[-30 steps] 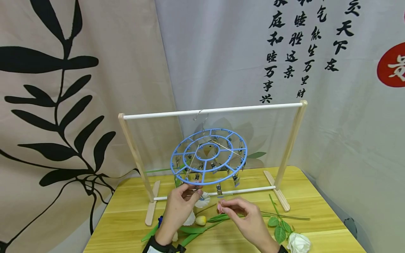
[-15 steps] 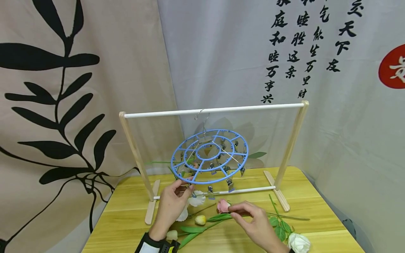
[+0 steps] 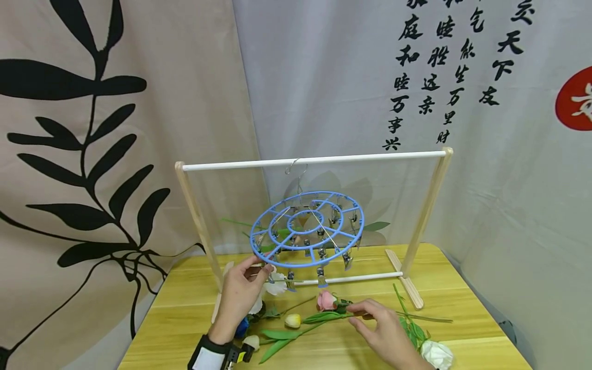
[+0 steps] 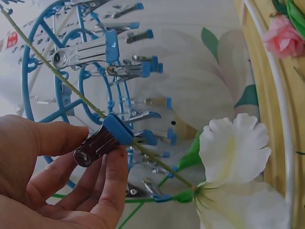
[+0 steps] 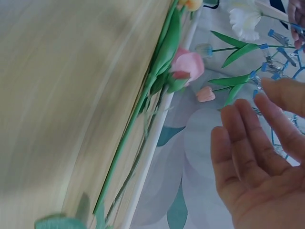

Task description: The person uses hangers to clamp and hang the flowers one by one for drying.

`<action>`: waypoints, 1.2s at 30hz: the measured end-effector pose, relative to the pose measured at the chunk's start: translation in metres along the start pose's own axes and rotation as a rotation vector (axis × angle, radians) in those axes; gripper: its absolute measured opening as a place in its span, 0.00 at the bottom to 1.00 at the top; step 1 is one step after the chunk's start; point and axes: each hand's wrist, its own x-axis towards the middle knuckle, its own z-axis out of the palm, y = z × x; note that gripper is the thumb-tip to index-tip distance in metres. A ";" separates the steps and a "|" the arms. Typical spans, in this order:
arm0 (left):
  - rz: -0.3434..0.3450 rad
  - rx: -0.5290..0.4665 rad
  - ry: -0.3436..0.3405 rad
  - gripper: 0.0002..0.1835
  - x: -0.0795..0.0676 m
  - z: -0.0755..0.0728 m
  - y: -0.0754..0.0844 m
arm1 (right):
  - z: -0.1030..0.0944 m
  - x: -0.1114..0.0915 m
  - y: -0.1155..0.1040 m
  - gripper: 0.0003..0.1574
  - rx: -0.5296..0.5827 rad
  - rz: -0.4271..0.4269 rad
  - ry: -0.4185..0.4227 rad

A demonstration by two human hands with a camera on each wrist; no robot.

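My left hand [image 3: 242, 290] pinches a metal clip [image 4: 102, 140] with blue tips, thumb on one side and fingers on the other. The clip's jaws sit across the thin green stem of a white flower [image 4: 233, 152], whose ruffled petals hang toward the tabletop side. The clip belongs to a round blue hanger [image 3: 305, 266] bearing several such clips. Low over the table, my right hand [image 3: 384, 329] has its fingers extended, and the right wrist view shows nothing held in them. Its fingertips are just right of a pink rose [image 3: 326, 300] lying among green stems.
The hanger hooks onto the white top bar [image 3: 361, 158] of a wooden stand. On the table [image 3: 462, 298] lie a yellow tulip [image 3: 293, 321], a white rose [image 3: 437, 354] and a blue flower [image 3: 241, 328]. A pale peach tulip [image 5: 206, 94] hangs in the right wrist view.
My left hand has moved left as the hanger turned. My right hand, earlier with its fingers at the pink rose, has drawn away to the right, leaving the rose lying on the table.
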 end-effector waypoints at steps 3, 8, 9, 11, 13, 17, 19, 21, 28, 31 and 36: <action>-0.004 -0.005 0.008 0.13 0.001 -0.003 -0.001 | -0.003 -0.001 0.005 0.18 -0.048 0.007 -0.004; 0.003 -0.025 0.028 0.13 0.002 -0.007 -0.005 | -0.005 -0.001 0.015 0.21 -0.132 -0.013 0.022; 0.005 -0.025 0.031 0.14 0.002 -0.008 -0.006 | -0.005 -0.001 0.017 0.22 -0.149 -0.012 0.026; 0.007 -0.017 0.041 0.14 0.002 -0.010 -0.007 | -0.004 -0.001 0.022 0.22 -0.170 0.007 0.018; 0.001 -0.012 0.047 0.16 0.001 -0.012 -0.009 | -0.004 0.000 0.026 0.21 -0.192 0.037 -0.006; -0.003 0.002 0.063 0.18 -0.005 -0.016 -0.012 | -0.004 0.003 0.034 0.18 -0.224 0.107 -0.083; 0.008 0.022 0.068 0.19 -0.008 -0.018 -0.013 | -0.004 0.004 0.038 0.16 -0.236 0.134 -0.118; 0.026 0.048 0.077 0.20 -0.013 -0.019 -0.014 | -0.005 0.006 0.041 0.15 -0.241 0.158 -0.148; 0.042 0.101 0.117 0.22 -0.027 -0.025 -0.015 | -0.001 0.014 0.052 0.14 -0.280 0.215 -0.185; 0.013 0.122 0.125 0.22 -0.034 -0.026 -0.017 | 0.002 0.018 0.055 0.13 -0.296 0.220 -0.192; -0.017 0.170 0.152 0.18 -0.046 -0.022 -0.022 | 0.006 0.022 0.064 0.12 -0.328 0.215 -0.212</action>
